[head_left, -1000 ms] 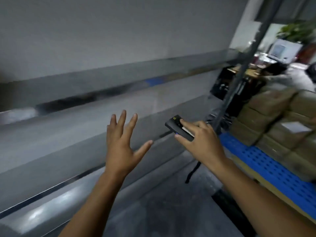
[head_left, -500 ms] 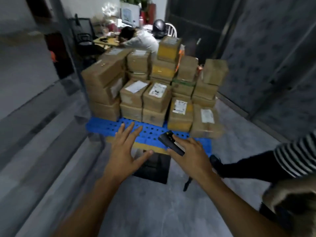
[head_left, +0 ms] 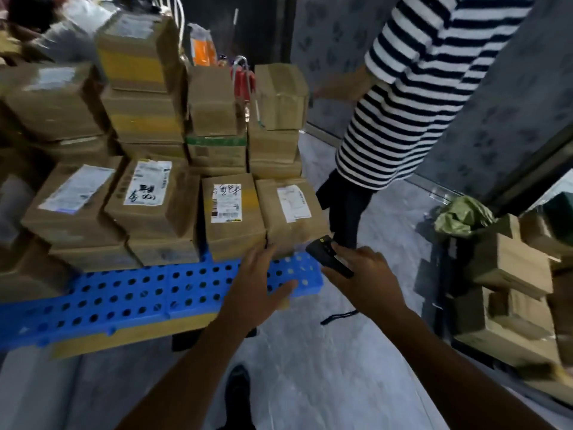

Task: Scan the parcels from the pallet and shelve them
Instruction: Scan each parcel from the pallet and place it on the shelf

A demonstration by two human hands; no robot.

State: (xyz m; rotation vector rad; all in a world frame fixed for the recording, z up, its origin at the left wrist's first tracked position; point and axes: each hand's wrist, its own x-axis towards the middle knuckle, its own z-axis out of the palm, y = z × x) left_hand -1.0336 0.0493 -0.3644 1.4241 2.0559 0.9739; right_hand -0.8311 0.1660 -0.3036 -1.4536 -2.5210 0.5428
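Since half a second back the view has closed right in on the stack, so the parcels now fill the left and middle of the head view and both hands sit just short of the front row, over the blue pallet (head_left: 124,293)

Left hand (head_left: 257,293) is empty, grip wide, fingers spread, thumb out to the right, floating above the pallet's front right corner. Right hand (head_left: 366,274) has its grip wrapped around the black scanner (head_left: 328,254), which points up and left at the boxes, with its strap dangling below

What the next move turns on: the nearest parcel to the open hand is the front-row box with the handwritten label (head_left: 231,212), lying just ahead and slightly left of the fingertips, label face up and tilted toward the camera, long side running away from the person. The corner box (head_left: 293,212) next to it is about as close, right in front of the scanner. I'd guess one of those gets scanned first, though motion blur makes it hard to say which

Somebody in a striped top (head_left: 418,97) stands close by on the right, well apart from both hands
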